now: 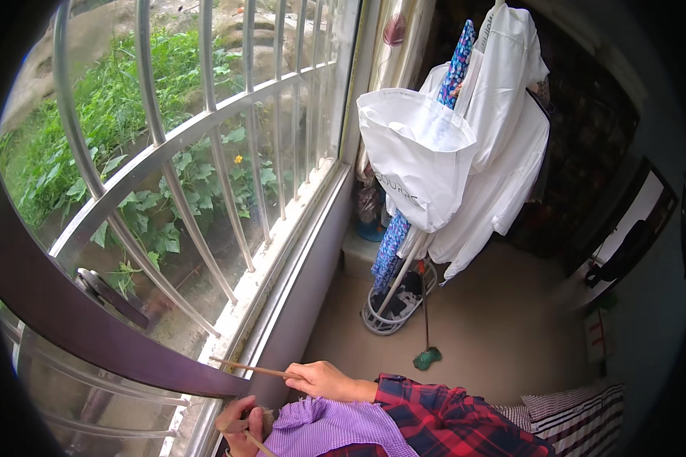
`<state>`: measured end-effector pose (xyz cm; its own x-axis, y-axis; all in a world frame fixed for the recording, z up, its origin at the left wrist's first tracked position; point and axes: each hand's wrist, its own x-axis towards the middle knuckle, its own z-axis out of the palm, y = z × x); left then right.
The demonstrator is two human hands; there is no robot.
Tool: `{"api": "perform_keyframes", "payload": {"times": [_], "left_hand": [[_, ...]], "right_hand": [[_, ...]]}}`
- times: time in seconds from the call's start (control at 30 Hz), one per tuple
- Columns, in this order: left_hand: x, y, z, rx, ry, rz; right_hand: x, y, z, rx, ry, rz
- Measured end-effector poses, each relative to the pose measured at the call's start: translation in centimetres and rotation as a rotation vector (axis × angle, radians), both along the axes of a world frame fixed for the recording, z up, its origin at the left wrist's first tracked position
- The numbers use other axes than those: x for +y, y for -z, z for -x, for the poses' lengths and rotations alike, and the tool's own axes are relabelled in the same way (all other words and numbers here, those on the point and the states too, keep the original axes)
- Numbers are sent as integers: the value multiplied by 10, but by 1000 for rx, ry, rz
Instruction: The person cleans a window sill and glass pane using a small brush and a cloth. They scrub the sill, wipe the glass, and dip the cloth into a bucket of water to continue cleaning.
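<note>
My right hand [323, 381], coming out of a red and navy plaid sleeve [457, 420], grips one end of a thin wooden stick [257, 368]. The stick's far tip lies over the window sill [220, 348], just beyond the lower end of the brown window frame [126, 343]. Lower down, at the picture's bottom edge, my left hand [243, 425] is curled around a thin tan strip or stick [257, 443] and a small flat brownish piece. What exactly it holds is partly hidden. A purple checked cloth [343, 425] lies between the hands and my body.
Metal window bars [186, 211] stand outside, with green plants [166, 194] behind. White garments [509, 131], a white bag [420, 154] and a blue patterned cloth [391, 248] hang ahead. Below are a grey basket [386, 328] and a green-headed long-handled tool [427, 358]. Striped fabric [583, 420] lies right.
</note>
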<state>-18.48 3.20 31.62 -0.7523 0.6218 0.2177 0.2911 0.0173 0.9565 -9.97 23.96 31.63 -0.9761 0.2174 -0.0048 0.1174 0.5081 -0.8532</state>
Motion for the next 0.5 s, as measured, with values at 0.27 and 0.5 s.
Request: {"api": "perform_keyframes", "payload": {"times": [0.27,0.5], "left_hand": [[39,24,-10,-36,154,-35],[86,0,-57,-131,70,-6]], "right_hand": [[27,35,-49,282,158,72],[47,16,-100,233,102,128]]}}
